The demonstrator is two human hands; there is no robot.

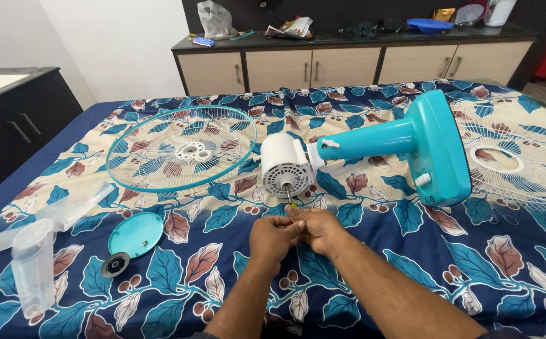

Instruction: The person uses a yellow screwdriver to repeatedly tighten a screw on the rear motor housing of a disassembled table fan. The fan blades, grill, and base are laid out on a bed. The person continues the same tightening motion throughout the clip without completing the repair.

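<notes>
Hands meet just below the white motor housing (285,166) of a dismantled table fan lying on its side on the bed. The left hand (272,237) and right hand (317,229) are pressed together, fingertips pinched on a thin screwdriver (290,199) whose tip points up at the housing's round vented face; whether the tip touches the shaft cannot be told.

The screwdriver looks light, stiff and thin, likely to slip when twisted, so a firm pinch on its handle seems best. The fan itself looks bulkier: a teal neck (370,139) runs right of the housing to a broad teal base (439,147), probably the heavy end and the surest place to hold. The plastic shell seems rigid but could crack.

Left of the housing lies a teal-rimmed wire guard (182,149), springy and easy to bend. Farther left sits a clear blade (31,242), and between it and the hands a teal round cap (136,234) with a small dark nut (115,264).

The bed (474,263), covered in a leaf-patterned sheet, is soft, so small parts could sink or roll. Behind the fan stands a cluttered cabinet (348,63).
</notes>
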